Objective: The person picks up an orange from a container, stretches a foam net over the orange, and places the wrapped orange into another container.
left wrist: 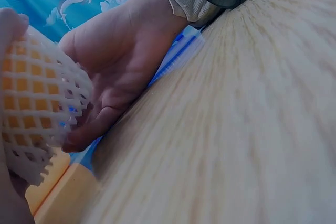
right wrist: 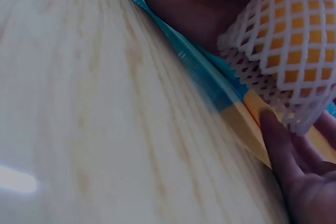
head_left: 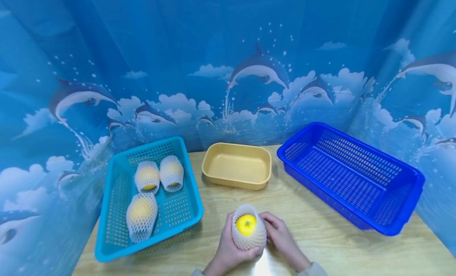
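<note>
A round yellow fruit [head_left: 246, 224] sits in a white foam net sleeve [head_left: 249, 241], its dimpled end showing through the opening. My left hand [head_left: 228, 246] grips the sleeved fruit from the left and below, just above the table. On the other side, my right hand [head_left: 281, 235] has its thumb and fingers at the sleeve's edge. The right wrist view shows the tapered end of the netting [right wrist: 299, 124] between those fingertips, in what looks like a pinch. Parts of both hands are hidden behind the fruit.
A teal basket [head_left: 194, 197] on the left holds three net-sleeved yellow fruits [head_left: 142, 212]. Beyond my hands stands a shallow beige bin [head_left: 236, 184]. The long blue basket [head_left: 331, 205] is at the right. Behind the wooden table [head_left: 342, 248] hangs a dolphin-print curtain [head_left: 199, 50].
</note>
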A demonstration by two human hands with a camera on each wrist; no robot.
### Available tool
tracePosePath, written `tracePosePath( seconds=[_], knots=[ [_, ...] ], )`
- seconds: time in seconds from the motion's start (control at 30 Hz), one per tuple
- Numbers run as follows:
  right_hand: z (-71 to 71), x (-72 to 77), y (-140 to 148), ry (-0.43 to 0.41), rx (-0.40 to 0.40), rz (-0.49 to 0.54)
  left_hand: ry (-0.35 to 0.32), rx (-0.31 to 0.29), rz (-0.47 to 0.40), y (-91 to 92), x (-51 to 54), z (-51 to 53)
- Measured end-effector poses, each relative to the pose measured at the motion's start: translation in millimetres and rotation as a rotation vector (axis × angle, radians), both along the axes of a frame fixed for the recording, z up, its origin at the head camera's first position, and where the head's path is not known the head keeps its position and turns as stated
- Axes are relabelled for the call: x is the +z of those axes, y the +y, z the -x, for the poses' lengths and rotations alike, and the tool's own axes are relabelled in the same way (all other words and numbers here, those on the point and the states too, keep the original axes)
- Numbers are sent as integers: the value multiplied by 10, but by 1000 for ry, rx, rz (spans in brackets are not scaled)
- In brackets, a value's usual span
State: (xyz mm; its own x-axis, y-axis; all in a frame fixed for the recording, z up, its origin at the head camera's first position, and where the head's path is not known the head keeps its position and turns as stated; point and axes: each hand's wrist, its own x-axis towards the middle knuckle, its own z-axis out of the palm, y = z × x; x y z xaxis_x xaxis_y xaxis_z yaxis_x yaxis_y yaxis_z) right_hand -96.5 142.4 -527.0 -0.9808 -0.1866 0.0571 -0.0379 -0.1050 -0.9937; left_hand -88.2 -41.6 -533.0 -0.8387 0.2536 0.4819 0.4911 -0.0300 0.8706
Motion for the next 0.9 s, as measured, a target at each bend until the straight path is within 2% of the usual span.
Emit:
tracePosePath(
  seconds=[0.07, 0.13, 0.2, 0.3, 0.4, 0.5, 0.7, 0.9],
  knots=[
    [-2, -8, -4, 76, -34, -16, -17, 2, -18, 2, 10, -1],
    [-7, -14, 3, 153, -30, 7, -31, -1, -26, 2, 14, -6],
    [-16, -16, 20, 221, 14, 40, -57, -4, -29, 2, 16, -11],
    [-26, -13, 48, 272, 126, 94, -109, -8, -42, 4, 19, -15],
    [-30, -7, 67, 277, 203, 108, -146, -18, -63, 5, 22, -17],
    [-27, -6, 70, 279, 236, 117, -150, -17, -67, 3, 20, -12],
    [-14, 1, 58, 284, 261, 163, -155, -14, -51, 2, 14, -3],
    [4, -13, 50, 283, 250, 173, -111, -10, -35, 7, 26, -1]
  ],
)
